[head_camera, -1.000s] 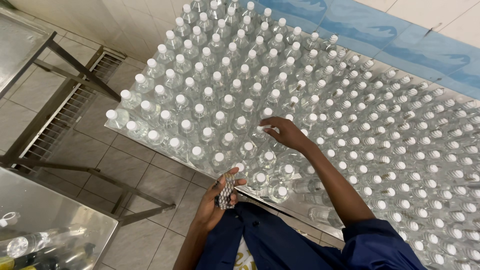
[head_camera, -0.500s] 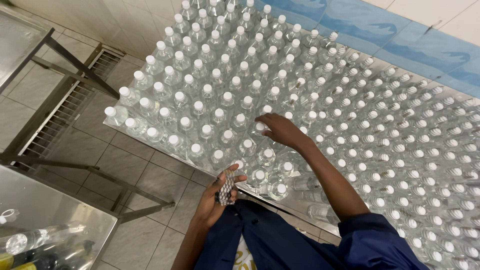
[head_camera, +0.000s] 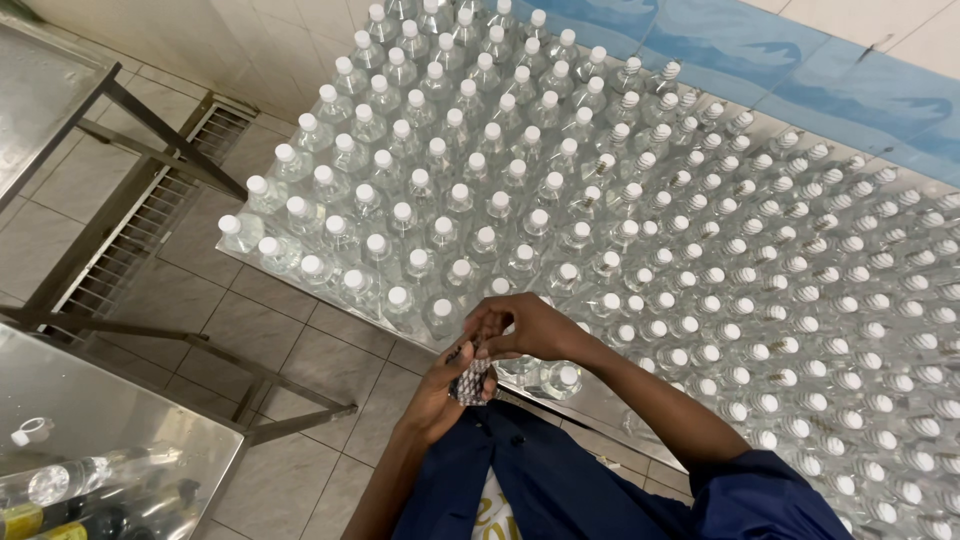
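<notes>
My left hand (head_camera: 440, 385) holds a small stack of silvery patterned cap seals (head_camera: 470, 380) close to my body, at the near edge of the steel table (head_camera: 590, 405). My right hand (head_camera: 522, 325) has come back to the stack, its fingertips pinching at the top of it. Just beyond both hands stand several clear plastic bottles with white caps (head_camera: 440, 230), packed in tight rows across the table. One bottle (head_camera: 560, 378) stands right beside my right wrist.
A blue band runs along the wall (head_camera: 760, 50) behind the bottles. To the left stands a second steel table frame (head_camera: 110, 150) over a floor drain grate (head_camera: 150, 215). A steel surface (head_camera: 110, 420) at lower left carries a loose ring and some lying bottles (head_camera: 80, 490).
My right hand was reaching out over the bottle caps; it has pulled back to the stack in my left hand. The left hand rose slightly toward the table edge.
</notes>
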